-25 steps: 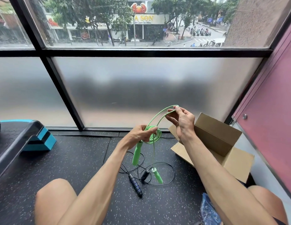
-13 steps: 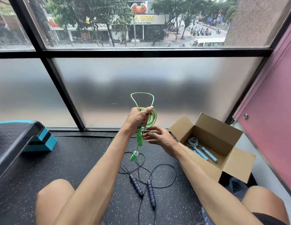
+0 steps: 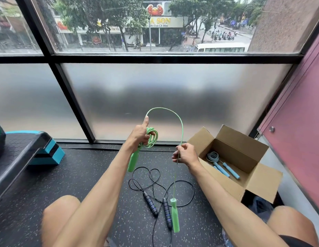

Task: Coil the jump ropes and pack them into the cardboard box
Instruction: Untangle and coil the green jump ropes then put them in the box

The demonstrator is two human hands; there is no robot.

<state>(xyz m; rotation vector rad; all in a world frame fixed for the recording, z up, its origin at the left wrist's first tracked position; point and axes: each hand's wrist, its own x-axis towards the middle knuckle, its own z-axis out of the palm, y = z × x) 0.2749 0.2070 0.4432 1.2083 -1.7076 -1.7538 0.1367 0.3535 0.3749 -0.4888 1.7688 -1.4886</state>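
1. The left hand [image 3: 141,135] is clamped on the coiled part of the green rope [image 3: 152,138] and the top of its held handle [image 3: 133,161], thumb up.
2. The right hand [image 3: 186,154] is lower and to the right, apart from the left. It pinches the rope's loose strand, which arcs over from the left thumb.
3. Below the pinch the strand hangs nearly straight down to the free handle [image 3: 174,215]. That handle dangles upright over the black rope [image 3: 155,182], which lies uncoiled on the floor [image 3: 87,175].
4. The box [image 3: 262,182] stands open just right of the right hand, the nearer hand to it. A coiled blue rope [image 3: 224,169] lies inside.
5. Likely next: the right hand carries its strand up and left to the coil for another turn. The short hanging tail suggests few turns remain before packing.
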